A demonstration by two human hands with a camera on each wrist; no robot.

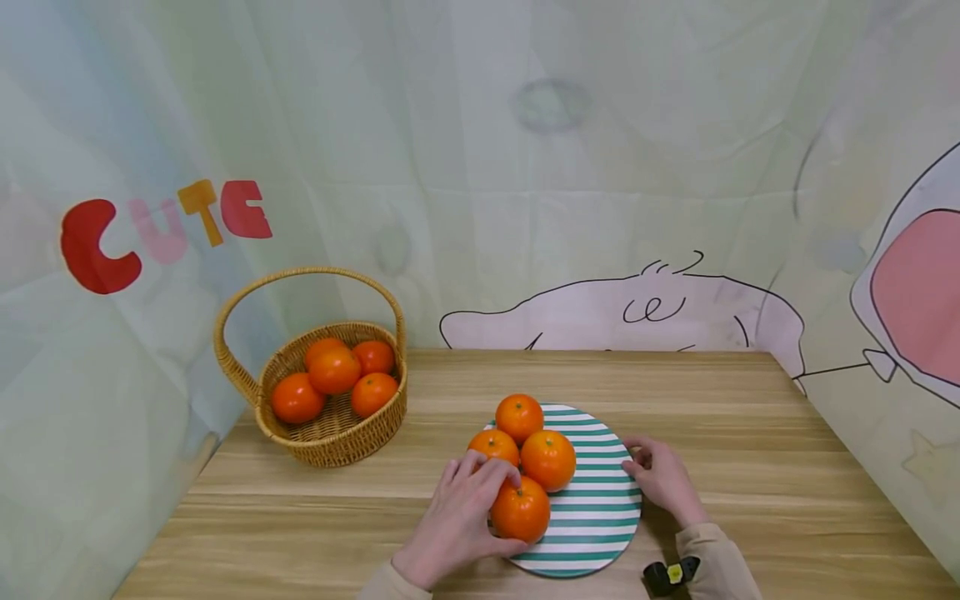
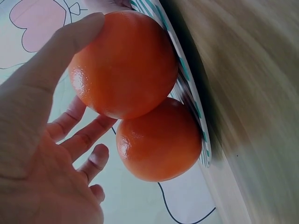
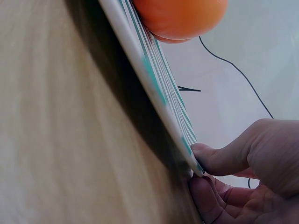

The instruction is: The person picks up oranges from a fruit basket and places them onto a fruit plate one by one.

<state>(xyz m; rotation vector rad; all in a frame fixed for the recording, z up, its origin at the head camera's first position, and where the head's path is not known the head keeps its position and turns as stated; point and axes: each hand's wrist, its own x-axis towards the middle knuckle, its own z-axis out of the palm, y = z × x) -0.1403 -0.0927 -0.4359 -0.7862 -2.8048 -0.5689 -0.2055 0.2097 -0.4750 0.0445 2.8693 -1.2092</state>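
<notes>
A round plate with green and white stripes (image 1: 592, 518) lies on the table, with several oranges grouped on its left part. Thumb and fingers of my left hand (image 1: 457, 523) curl round the nearest orange (image 1: 521, 510), which sits at the plate's near left. In the left wrist view that orange (image 2: 128, 65) touches the thumb, and a second orange (image 2: 161, 140) lies beyond it. At the plate's right edge is my right hand (image 1: 663, 482). The right wrist view shows its thumb on top and fingers below, pinching the rim (image 3: 154, 100), which stands slightly off the wood.
A wicker basket (image 1: 341, 446) with a tall arched handle stands at the back left, holding several oranges (image 1: 334, 370). Printed cloth (image 1: 480, 208) hangs behind and beside the wooden table (image 1: 735, 417). A black band with a yellow mark (image 1: 675, 574) is by the right sleeve.
</notes>
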